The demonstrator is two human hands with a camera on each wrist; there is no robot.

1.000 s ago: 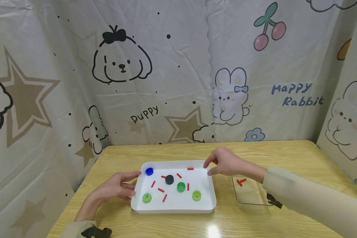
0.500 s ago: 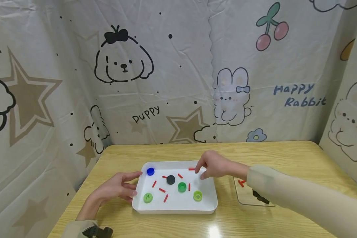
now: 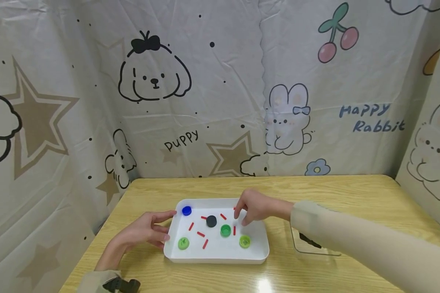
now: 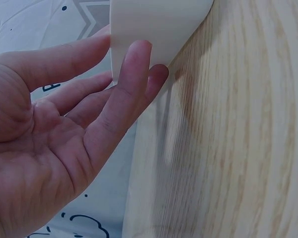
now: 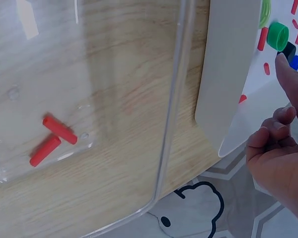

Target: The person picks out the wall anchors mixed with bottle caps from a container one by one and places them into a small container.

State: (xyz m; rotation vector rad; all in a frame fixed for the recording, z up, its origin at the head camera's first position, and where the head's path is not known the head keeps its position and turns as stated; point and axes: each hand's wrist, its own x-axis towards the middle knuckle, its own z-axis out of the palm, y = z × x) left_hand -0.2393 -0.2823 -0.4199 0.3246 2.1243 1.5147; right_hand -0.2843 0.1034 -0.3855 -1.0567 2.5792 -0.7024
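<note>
A shallow white tray [image 3: 216, 261] holds several short red sticks [image 3: 234, 230] and several round bottle caps. My left hand [image 3: 143, 229] rests its fingertips against the tray's left wall from outside, seen close up in the left wrist view. Over the tray's right part is my right hand [image 3: 256, 206], thumb and forefinger pointing down and apart, with nothing visible between them. A red stick lies just below these fingertips, beside the green cap [image 3: 225, 230]. Around it are a black cap [image 3: 211, 221], a blue cap [image 3: 186, 210], a light green cap [image 3: 183, 243] and a yellow-green cap [image 3: 244, 241].
Right of the tray, partly under my right forearm, stands a clear plastic box [image 5: 172, 99]. Two red sticks [image 5: 59, 130] lie in it, one touching the other. The wooden table [image 3: 168, 187] meets a printed curtain [image 3: 220, 101] at its back edge.
My right hand has moved left and toward me, from the tray's back right corner to above the red stick near the green cap. My left hand stays at the tray's left wall.
</note>
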